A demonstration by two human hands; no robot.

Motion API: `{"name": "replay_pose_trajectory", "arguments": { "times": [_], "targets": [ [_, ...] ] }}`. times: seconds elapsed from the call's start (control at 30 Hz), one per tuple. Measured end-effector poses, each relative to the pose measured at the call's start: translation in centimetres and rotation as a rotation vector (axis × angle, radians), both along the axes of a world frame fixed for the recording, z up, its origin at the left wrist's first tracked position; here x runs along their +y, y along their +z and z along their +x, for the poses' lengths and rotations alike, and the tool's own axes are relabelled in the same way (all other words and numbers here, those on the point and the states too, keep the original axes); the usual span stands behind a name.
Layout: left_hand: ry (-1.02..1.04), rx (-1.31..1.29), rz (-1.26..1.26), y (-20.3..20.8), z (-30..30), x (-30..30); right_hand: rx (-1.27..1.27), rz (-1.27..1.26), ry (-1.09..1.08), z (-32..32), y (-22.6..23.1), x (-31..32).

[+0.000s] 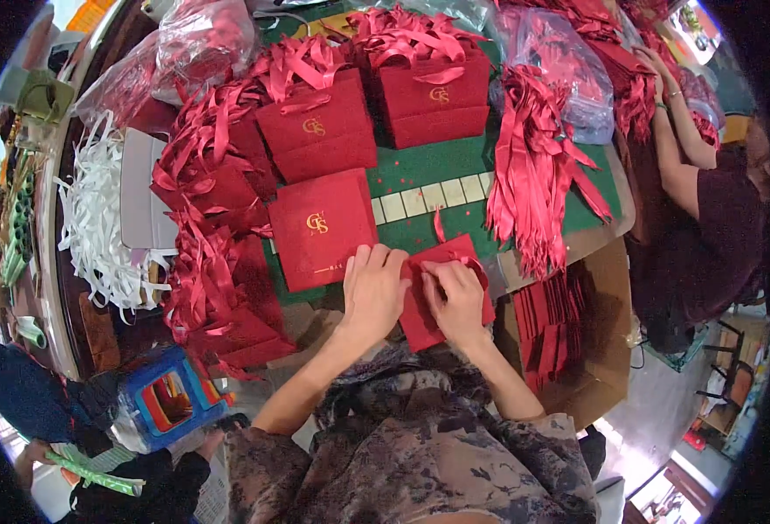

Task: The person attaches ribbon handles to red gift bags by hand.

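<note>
A small red paper bag (421, 330) lies flat and tilted at the table's front edge. My left hand (374, 286) grips its left edge, with the thumb hidden. My right hand (456, 301) is closed in a pinch over the bag's upper part; a red ribbon (438, 225) sticks up there, but what the fingertips hold is hidden. Left of my hands lies a larger flat red bag (302, 249) with a gold emblem, close to my left fingers. A thick bunch of loose red ribbons (533, 166) hangs over the table edge to the right.
Red bags with ribbon handles (319, 131) stand at the back and left of the green table (420, 166). White ribbons (96, 227) hang at the far left. A cardboard box (607, 349) of folded red bags stands at lower right. Another person's arm (682, 166) reaches in at right.
</note>
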State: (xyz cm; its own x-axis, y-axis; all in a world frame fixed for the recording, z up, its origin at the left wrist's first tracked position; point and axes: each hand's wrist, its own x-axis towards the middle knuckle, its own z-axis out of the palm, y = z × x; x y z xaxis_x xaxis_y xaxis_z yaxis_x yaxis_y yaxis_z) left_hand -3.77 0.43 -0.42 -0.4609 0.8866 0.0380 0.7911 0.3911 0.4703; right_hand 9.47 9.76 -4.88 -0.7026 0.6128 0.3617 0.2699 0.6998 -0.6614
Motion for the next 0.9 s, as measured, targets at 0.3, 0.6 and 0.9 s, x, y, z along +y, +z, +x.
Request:
{"name": "replay_pose_trajectory", "arguments": {
  "times": [0.3,0.6,0.9],
  "targets": [
    [0.010,-0.133,0.107,-0.1,-0.2,0.0,0.073,-0.057,0.032,0.3,0.8,0.0],
    [-0.053,-0.351,0.115,-0.4,-1.1,-0.1,-0.045,-0.158,-0.043,0.0,2.1,-0.8],
    [0.032,-0.240,0.167,-0.4,-0.1,0.0,-0.146,0.011,-0.033,-1.0,2.8,-1.1]
  ]
}}
